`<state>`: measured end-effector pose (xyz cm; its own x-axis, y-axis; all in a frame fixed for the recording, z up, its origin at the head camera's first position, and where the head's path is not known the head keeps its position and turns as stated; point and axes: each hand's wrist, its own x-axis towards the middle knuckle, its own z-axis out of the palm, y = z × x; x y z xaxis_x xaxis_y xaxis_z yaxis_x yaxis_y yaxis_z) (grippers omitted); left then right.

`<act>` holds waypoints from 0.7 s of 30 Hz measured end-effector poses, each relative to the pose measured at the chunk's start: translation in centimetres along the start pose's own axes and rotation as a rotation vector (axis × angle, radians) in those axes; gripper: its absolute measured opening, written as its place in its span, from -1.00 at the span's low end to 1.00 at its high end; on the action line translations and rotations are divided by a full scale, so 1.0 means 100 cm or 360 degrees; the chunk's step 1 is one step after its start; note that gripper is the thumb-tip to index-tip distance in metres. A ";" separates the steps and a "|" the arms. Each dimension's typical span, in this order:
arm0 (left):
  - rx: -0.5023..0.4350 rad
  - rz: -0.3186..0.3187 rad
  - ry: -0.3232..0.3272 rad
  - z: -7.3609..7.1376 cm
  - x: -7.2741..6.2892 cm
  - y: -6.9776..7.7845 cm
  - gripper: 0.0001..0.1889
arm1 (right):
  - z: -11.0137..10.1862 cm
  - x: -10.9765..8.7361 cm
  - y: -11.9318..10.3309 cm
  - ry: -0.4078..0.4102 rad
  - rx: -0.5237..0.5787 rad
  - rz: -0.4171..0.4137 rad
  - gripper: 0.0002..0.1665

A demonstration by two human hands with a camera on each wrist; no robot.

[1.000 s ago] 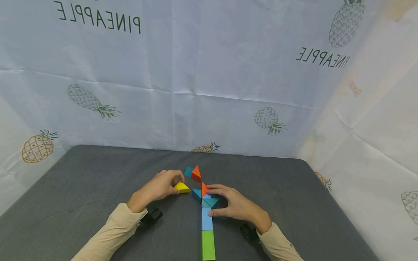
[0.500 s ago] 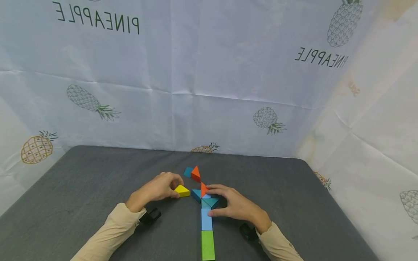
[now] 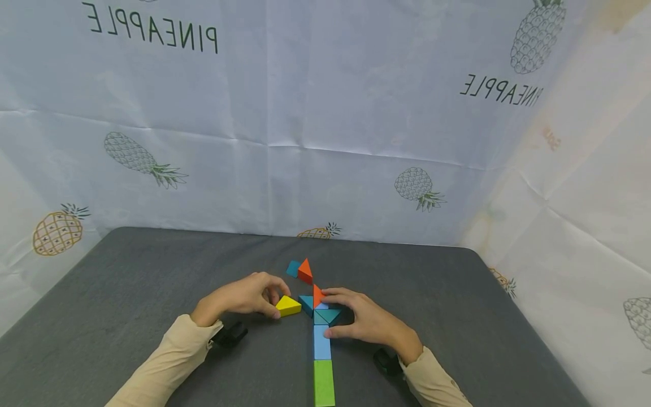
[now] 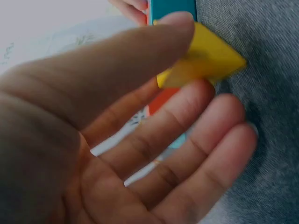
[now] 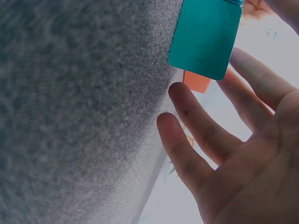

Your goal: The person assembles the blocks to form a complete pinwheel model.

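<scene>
A yellow triangular block (image 3: 288, 306) is pinched between the thumb and fingers of my left hand (image 3: 244, 295), just left of a dark-blue triangular block (image 3: 306, 304). In the left wrist view the thumb lies across the yellow block (image 4: 212, 51). My right hand (image 3: 368, 317) spans the right side of the block row, its fingers fairly straight. One fingertip is at an orange triangular block (image 3: 317, 295), the thumb at a light-blue rectangular block (image 3: 321, 346). Between them sit teal triangular blocks (image 3: 328, 314). The right wrist view shows a teal block face (image 5: 205, 39) beside the fingers.
A green rectangular block (image 3: 324, 383) continues the row at the near end. Behind the row stand another orange triangular block (image 3: 305, 272) and a small blue block (image 3: 293, 268). The dark grey table (image 3: 407, 271) meets a pineapple-print cloth (image 3: 335, 102) at the back.
My left hand has moved slightly toward me, and the yellow block has come nearer and a little right, closer to the dark-blue triangle. The right hand has stayed in place.
</scene>
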<state>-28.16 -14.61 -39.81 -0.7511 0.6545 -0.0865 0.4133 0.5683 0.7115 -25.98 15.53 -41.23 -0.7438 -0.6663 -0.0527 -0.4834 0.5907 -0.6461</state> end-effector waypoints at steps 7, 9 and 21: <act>-0.0056 0.0052 -0.0070 -0.002 -0.001 -0.002 -0.62 | 0.001 0.000 0.000 0.0005 -0.0002 0.0006 -0.21; -0.0062 0.0061 -0.0083 -0.001 0.000 -0.002 -0.63 | 0.001 0.000 0.000 0.0008 -0.0004 0.0006 -0.21; -0.0112 0.0073 -0.0098 0.005 0.004 0.002 -0.63 | 0.001 0.000 0.001 0.0010 -0.0009 -0.0018 -0.21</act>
<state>-28.07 -13.99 -40.05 -0.6982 0.7096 -0.0943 0.4075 0.5023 0.7627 -25.94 15.56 -41.39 -0.7411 -0.6701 -0.0409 -0.4942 0.5857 -0.6424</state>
